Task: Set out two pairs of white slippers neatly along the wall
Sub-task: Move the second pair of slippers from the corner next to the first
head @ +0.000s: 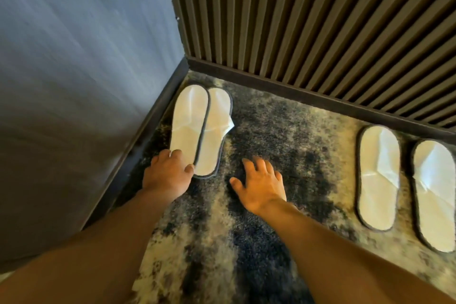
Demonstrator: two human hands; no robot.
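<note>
While the left hand (167, 170) presses its fingertips on the heel end of the corner pair (201, 128), the 2 slippers there lie side by side and touching, toes toward the slatted wall (308, 20), prob. being nudged square to the grey side wall (81, 57) and its skirting. The hand is spread flat on the heels, not clamped round anything. The inner slipper's upper flap sticks out to the right, which suggests a bit more tidying is needed. Centre frame, the right hand (261, 187) sits open, fingers splayed, over or on the mottled dark-and-cream carpet (271, 118); can't tell if it touches. It holds nothing and looks ready to steady or adjust. Far right, the second pair (404, 185) lies close to the slatted wall's baseboard, toes toward it, 2 slippers w/ a narrow gap between, well apart from the corner pair. Count: 4 white slippers, 2 pairs, 2 hands, 2 walls meeting at one corner. Both pairs are down on the carpet; judged nearly done.
</note>
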